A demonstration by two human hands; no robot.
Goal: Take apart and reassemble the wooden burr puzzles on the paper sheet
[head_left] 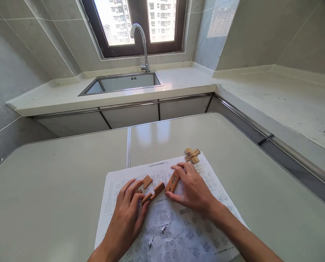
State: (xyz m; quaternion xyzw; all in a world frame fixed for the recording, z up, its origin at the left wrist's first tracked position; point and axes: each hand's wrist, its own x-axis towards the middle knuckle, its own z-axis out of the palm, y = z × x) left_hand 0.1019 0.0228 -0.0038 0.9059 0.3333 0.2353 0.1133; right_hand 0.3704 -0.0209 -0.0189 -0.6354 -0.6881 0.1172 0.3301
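Observation:
My left hand (pixel 127 213) is closed, thumb and index finger pinching the near end of a notched wooden puzzle piece (pixel 159 188). Just beyond its fingertips lies another notched wooden piece (pixel 147 181), partly hidden by the fingers. My right hand (pixel 191 187) grips a wooden block (pixel 172 182) with an oval hole and a dark numeral, thumb at the near end and fingers at the far end. Under both hands is a printed sheet (pixel 162 247) of small diagrams, with creases and small tears near its lower middle.
A cross-shaped cluster of lighter wooden pieces (pixel 192 155) sits at the sheet's far right corner. The pale table (pixel 56 189) has a seam running across it. Beyond stand a counter (pixel 187 78), a sink (pixel 121 90) and a faucet (pixel 144 47) below a window.

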